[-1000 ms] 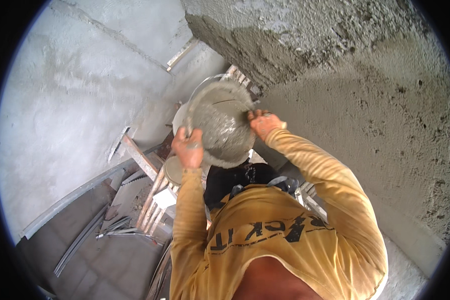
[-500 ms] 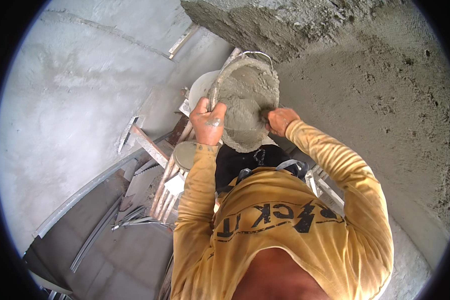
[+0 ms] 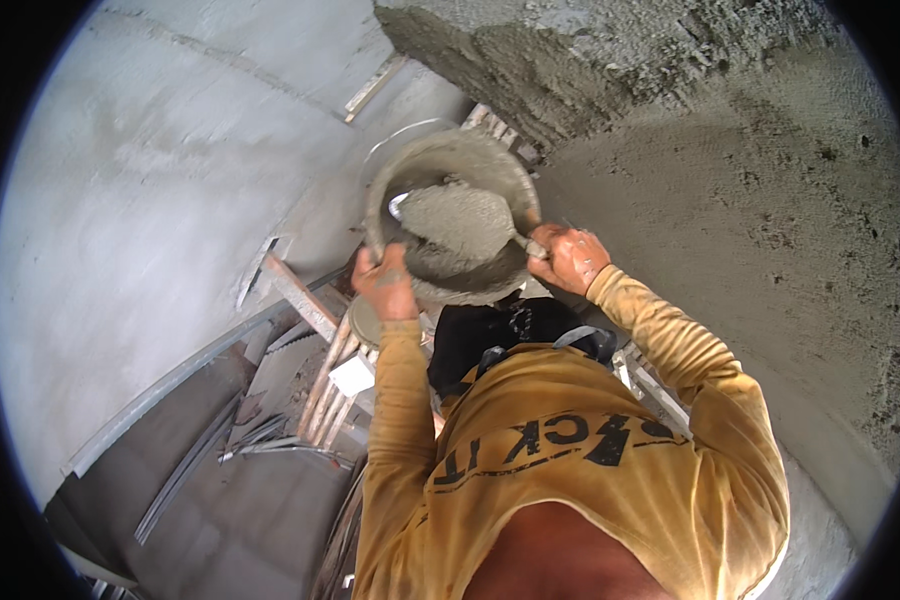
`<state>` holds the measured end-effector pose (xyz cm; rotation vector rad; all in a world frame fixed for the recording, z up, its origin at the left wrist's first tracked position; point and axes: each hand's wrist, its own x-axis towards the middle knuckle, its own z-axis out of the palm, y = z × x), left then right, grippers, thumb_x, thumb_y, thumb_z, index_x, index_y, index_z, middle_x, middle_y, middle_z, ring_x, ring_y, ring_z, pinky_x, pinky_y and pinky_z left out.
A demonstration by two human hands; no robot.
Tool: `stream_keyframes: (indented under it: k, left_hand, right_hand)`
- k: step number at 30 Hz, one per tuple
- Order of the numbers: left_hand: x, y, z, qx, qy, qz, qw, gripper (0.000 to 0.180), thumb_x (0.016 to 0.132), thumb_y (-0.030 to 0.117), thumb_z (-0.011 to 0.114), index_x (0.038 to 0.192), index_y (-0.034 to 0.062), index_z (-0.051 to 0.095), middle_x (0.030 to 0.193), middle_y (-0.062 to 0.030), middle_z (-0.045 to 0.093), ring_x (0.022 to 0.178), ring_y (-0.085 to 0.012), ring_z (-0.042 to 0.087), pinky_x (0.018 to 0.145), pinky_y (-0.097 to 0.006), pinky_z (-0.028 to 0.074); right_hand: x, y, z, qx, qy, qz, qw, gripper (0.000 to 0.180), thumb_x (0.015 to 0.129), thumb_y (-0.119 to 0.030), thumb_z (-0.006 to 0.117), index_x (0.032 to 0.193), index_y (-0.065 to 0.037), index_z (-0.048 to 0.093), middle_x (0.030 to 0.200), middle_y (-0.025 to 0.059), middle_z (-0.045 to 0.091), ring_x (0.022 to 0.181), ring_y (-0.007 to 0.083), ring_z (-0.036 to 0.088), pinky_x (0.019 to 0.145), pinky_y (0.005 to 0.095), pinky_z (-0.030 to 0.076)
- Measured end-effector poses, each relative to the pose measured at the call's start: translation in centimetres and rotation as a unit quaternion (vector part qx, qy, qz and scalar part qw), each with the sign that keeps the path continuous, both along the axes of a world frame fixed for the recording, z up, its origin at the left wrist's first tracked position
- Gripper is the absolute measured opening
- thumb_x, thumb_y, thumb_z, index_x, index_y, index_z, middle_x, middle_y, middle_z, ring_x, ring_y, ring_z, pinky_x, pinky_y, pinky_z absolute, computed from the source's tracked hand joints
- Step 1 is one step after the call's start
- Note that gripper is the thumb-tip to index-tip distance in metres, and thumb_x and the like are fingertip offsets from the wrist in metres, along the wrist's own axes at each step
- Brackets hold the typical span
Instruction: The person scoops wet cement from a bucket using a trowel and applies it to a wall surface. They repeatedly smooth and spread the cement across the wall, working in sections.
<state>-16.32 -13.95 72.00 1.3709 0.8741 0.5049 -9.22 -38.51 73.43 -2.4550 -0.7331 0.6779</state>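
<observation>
I hold a round metal pan (image 3: 390,175) up in front of a wall; it is tilted and part-filled with wet grey mortar (image 3: 455,225). My left hand (image 3: 385,285) grips the pan's lower left rim. My right hand (image 3: 570,258) is closed at the lower right rim, around what looks like a short tool handle lying against the pan. A pale metal edge (image 3: 400,205) shows inside the pan at the left. Both of my arms are in yellow sleeves.
A rough plastered wall (image 3: 770,250) fills the right, with a thick fresh mortar band (image 3: 570,50) above. A smooth grey wall (image 3: 140,220) is at the left. Below me are wooden slats (image 3: 325,385), a round grey disc (image 3: 362,322) and metal rods (image 3: 185,465).
The pan has been lifted higher and turned, so its inside and the mortar now face me. Both hands shifted along its rim and stayed on it.
</observation>
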Motion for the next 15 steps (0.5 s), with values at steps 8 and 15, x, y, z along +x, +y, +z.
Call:
stream_keyframes:
  k: [8,15]
  left_hand:
    - [-3.7,3.0,-2.6,0.072,0.065,0.067,0.993,0.009,0.076,0.0,0.058,0.069,-0.0002,0.053,0.068,0.0021,0.052,0.061,-0.0077,0.043,0.054,-0.025,0.037]
    - [-8.2,6.5,-4.4,0.126,0.121,0.063,0.983,0.018,0.074,0.0,0.059,0.062,0.0025,0.045,0.061,0.0036,0.045,0.058,-0.006,0.037,0.051,-0.025,0.031]
  right_hand:
    - [6.4,-3.1,-5.2,0.124,0.45,-0.178,0.866,0.039,0.075,-0.021,0.072,0.107,0.0,0.064,0.068,0.0038,0.059,0.053,0.0112,0.054,0.049,0.0252,0.046]
    - [11.5,-13.0,1.0,0.017,0.144,-0.291,0.946,0.028,0.082,-0.029,0.056,0.095,-0.006,0.063,0.074,0.0047,0.061,0.063,0.0135,0.058,0.059,0.028,0.051]
